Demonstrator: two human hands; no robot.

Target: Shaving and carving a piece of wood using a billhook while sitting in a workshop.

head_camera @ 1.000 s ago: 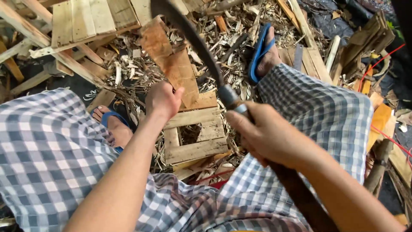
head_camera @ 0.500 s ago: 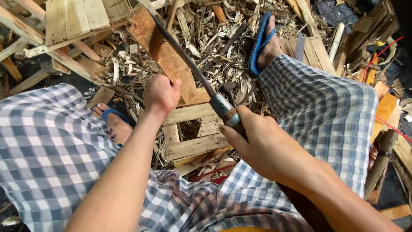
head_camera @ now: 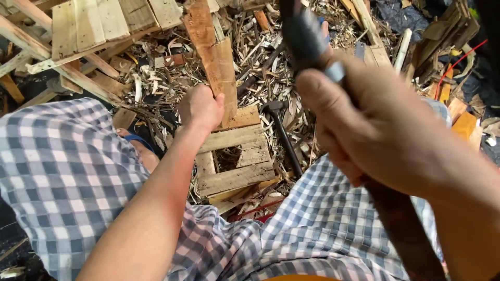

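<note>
My left hand (head_camera: pixel 200 107) grips the near edge of a reddish-brown wooden plank (head_camera: pixel 216 60) that stands tilted on a small pallet block (head_camera: pixel 237 156) between my knees. My right hand (head_camera: pixel 375 122) is raised close to the camera, shut on the dark wooden handle (head_camera: pixel 401 224) of a long chopping knife; its blurred dark blade (head_camera: pixel 299 28) points up and away over the plank. Checked blue-and-white cloth (head_camera: pixel 57 171) covers both of my legs. My left foot in a blue sandal (head_camera: pixel 138 143) rests beside the block.
A hammer (head_camera: pixel 284 135) lies on the ground right of the block. Wood chips and splinters (head_camera: pixel 260 57) cover the ground. Pallet boards (head_camera: pixel 94 26) lie at upper left; stacked planks and orange pieces (head_camera: pixel 458 114) sit at right.
My right hand has lifted the knife up toward the camera, so the blade has left the plank. My left hand has kept hold of the plank, which now stands more upright.
</note>
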